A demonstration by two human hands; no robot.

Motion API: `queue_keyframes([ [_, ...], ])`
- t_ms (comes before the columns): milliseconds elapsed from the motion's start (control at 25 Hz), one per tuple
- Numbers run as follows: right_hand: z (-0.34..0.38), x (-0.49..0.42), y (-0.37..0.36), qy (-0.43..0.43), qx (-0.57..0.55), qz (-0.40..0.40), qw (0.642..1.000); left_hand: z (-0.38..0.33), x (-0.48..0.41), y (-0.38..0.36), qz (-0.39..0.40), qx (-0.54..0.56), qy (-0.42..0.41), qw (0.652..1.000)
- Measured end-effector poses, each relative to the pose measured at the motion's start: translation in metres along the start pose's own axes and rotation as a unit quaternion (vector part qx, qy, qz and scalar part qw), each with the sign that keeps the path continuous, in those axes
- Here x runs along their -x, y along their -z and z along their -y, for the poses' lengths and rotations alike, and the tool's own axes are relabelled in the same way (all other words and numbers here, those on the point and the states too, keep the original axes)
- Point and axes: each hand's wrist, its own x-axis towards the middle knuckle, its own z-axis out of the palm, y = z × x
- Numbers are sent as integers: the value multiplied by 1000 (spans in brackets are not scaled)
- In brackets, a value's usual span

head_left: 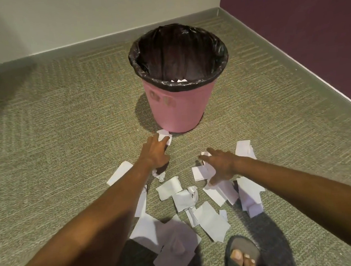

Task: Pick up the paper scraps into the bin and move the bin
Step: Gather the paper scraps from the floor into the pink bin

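My left hand [155,152] pinches a scrap [164,138] by the bin [179,110], my right hand [219,164] is spread open — I should grab many, not one.

Plastic, paper and carpet

The pink bin [176,110] looked smooth, matt plastic, lined with a glossy, crinkled black bag [177,50]; the white paper scraps [212,221] were matt and creased, the carpet [57,123] coarse-woven.

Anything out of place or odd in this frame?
Yes: torn paper scraps litter the carpet in front of the upright pink bin. Left hand touches one scrap by its base.
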Motion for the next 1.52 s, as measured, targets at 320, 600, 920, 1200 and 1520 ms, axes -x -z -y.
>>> queue_keyframes([
  [320, -7, -26, -30, 43, 19, -98, 994, -3, -47, -18, 27, -68, 23, 997],
  [600, -14, -14, -58, 114, 63, -141, 981, -6, -24, -29, -28, -68, -26, 997],
  [920, -22, -12, -40, 73, 11, -19, 997, 13, 31, -17, 132, 25, -92, 987],
  [1200, -5, -3, -56, 66, 119, -32, 990, -1, 60, -41, 120, -154, -115, 974],
  [1520, 9, -2, -78, 113, 53, -120, 985, -10, 76, -53, 70, -11, -92, 993],
])
